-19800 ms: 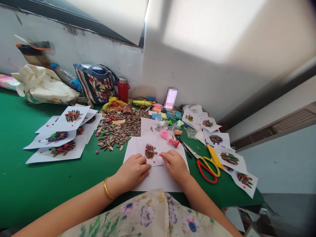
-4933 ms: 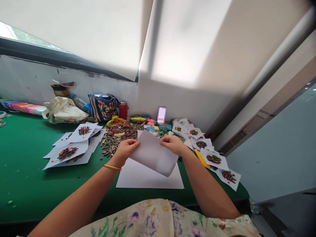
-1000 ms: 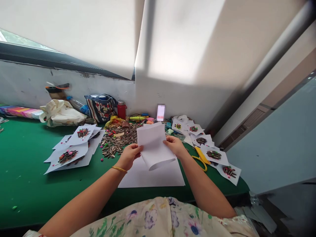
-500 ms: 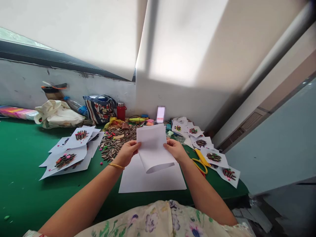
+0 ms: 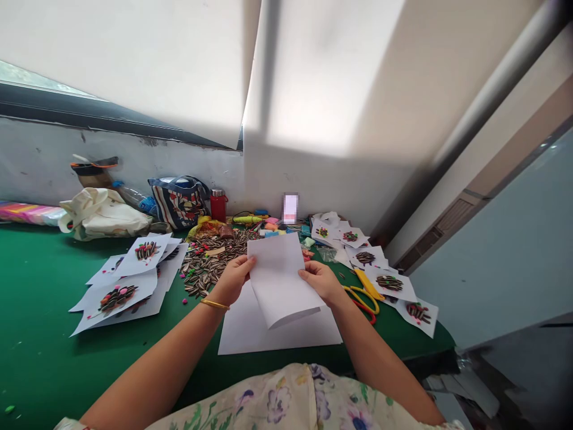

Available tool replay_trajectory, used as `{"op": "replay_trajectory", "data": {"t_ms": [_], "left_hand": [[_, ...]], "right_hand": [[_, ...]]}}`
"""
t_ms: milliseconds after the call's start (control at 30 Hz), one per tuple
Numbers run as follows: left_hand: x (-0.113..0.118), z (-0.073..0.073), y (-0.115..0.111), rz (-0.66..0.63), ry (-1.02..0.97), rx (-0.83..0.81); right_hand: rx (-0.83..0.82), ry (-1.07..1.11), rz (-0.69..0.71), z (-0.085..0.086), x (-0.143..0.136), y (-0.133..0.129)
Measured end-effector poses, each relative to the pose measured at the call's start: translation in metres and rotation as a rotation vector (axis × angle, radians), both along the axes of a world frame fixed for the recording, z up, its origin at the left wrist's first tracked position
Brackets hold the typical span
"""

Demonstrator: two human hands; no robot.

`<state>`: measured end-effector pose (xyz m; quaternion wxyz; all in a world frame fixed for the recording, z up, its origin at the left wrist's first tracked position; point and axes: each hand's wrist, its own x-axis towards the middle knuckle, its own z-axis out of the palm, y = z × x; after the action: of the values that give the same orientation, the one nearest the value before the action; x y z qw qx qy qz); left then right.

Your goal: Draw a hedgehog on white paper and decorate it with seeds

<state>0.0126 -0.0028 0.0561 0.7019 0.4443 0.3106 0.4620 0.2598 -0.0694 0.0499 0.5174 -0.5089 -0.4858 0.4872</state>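
Observation:
A sheet of white paper (image 5: 282,280), bent over at its lower end, is held up between my two hands. My left hand (image 5: 233,279) pinches its left edge, thumb on the near face. On the opposite edge my right hand (image 5: 320,279) grips it the same way. Below lies more white paper (image 5: 277,340), flat on the green tabletop. Just past my left hand spreads a heap of striped sunflower seeds (image 5: 201,266) with small coloured bits among them. Scissors with yellow and red handles (image 5: 367,301) rest to the right of my right forearm.
Paper cards with seed figures (image 5: 120,298) are piled at the left, and more such cards (image 5: 389,283) line the right edge. Along the wall stand a striped bag (image 5: 179,203), a red bottle (image 5: 218,206), a cream cloth bag (image 5: 107,215) and a phone (image 5: 290,209).
The held sheet's rounded lower bend has flattened and tilted slightly to the right. Both hands keep their hold. The view has shifted slightly.

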Motion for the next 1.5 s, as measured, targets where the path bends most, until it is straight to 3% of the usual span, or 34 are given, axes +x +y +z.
{"op": "replay_trajectory", "data": {"t_ms": [100,333,567,767,833,1000,1067,1200,1333,1500], "left_hand": [[-0.002,0.001,0.001,0.013,-0.008,0.023],[-0.007,0.004,0.009,0.191,0.096,0.095],[-0.014,0.006,0.007,0.213,0.088,0.127],[-0.019,0.001,0.009,0.321,0.096,0.132],[-0.016,-0.003,0.004,0.279,0.084,0.090],[-0.003,-0.017,-0.026,-0.138,0.119,-0.112],[0.002,-0.024,-0.035,-0.144,0.179,-0.124],[0.006,-0.036,-0.033,-0.022,0.307,-0.097],[0.004,-0.037,-0.033,0.051,0.331,-0.084],[0.006,-0.034,-0.049,-0.105,0.243,-0.152]], "right_hand": [[-0.006,-0.021,-0.010,-0.002,0.001,-0.004],[0.003,-0.061,-0.008,-0.002,0.000,-0.006],[-0.011,-0.110,0.003,-0.006,-0.007,-0.014],[-0.026,-0.074,0.023,-0.004,-0.012,-0.018],[-0.017,-0.058,-0.015,-0.008,-0.013,-0.016],[0.052,-0.033,-0.195,-0.018,-0.014,-0.012],[0.072,-0.025,-0.206,-0.020,-0.013,-0.013],[0.079,0.004,-0.225,-0.021,-0.014,-0.018],[0.082,0.024,-0.254,-0.022,-0.018,-0.019],[0.131,0.058,-0.265,-0.023,-0.020,-0.020]]}}
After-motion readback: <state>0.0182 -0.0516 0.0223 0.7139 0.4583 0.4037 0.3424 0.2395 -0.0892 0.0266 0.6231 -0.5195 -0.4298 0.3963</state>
